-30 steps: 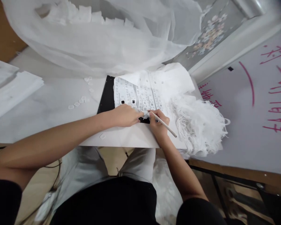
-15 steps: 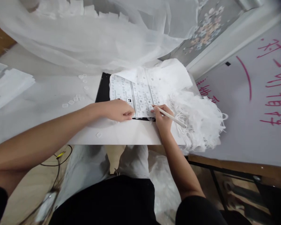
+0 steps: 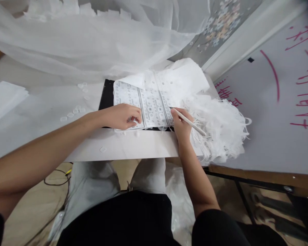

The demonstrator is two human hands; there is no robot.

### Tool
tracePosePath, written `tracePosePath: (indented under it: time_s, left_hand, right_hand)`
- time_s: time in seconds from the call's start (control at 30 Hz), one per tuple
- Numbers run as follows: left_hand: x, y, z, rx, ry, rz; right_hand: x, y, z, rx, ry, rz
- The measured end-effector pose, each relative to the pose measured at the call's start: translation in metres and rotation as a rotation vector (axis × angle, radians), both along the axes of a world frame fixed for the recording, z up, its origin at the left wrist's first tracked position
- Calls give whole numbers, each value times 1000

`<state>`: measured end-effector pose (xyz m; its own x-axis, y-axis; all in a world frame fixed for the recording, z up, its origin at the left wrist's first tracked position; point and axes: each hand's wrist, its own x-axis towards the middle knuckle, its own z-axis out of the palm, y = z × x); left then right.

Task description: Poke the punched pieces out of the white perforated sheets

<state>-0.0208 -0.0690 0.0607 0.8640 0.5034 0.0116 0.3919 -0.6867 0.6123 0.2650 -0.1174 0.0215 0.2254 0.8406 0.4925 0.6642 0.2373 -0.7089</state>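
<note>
A white sheet printed with rows of small grey shapes (image 3: 152, 102) lies on a black mat (image 3: 107, 92) at the table's front. Over the sheet's lower left part rests my left hand (image 3: 128, 116), its fingers loosely curled and a gap showing between thumb and fingers. I see nothing held in it. My right hand (image 3: 182, 124) is closed around a slim white pen-shaped tool (image 3: 191, 123), whose dark thin tip points at the sheet's right part. White sheeting (image 3: 187, 75) is folded back behind the printed part.
A heap of white stringy scraps (image 3: 218, 130) lies right of my right hand. Small clear square pieces (image 3: 75, 110) are scattered on the white table (image 3: 133, 145). Translucent white sheeting (image 3: 92, 44) billows behind. A whiteboard with red writing (image 3: 272, 102) stands at right.
My left hand has shifted left, and its thumb and fingers have parted. The tool's tip, in my right hand, has moved to the right across the sheet. The view has shifted slightly.
</note>
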Motion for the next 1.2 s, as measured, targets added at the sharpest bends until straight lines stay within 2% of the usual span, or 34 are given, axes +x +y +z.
tracePosePath:
  time_s: [0.2, 0.43, 0.63, 0.77, 1.0, 1.1, 1.2]
  left_hand:
    - [-3, 4, -1, -35, 33, -11]
    - [-2, 4, -5, 2, 47, -25]
    - [-2, -1, 0, 47, 71, -59]
    - [1, -6, 4, 98, 125, -64]
    - [12, -14, -7, 205, 249, -41]
    - [13, -17, -12, 214, 223, -25]
    - [10, -17, -8, 163, 193, -59]
  right_hand:
    - [2, -2, -1, 23, -51, -46]
    - [3, -5, 1, 27, -27, -49]
    - [30, -3, -1, -12, 15, -13]
    - [40, -2, -3, -20, -28, 37]
    - [26, 2, -3, -60, -54, 265]
    - [21, 10, 1, -81, -44, 446]
    - [20, 18, 5, -130, -3, 613]
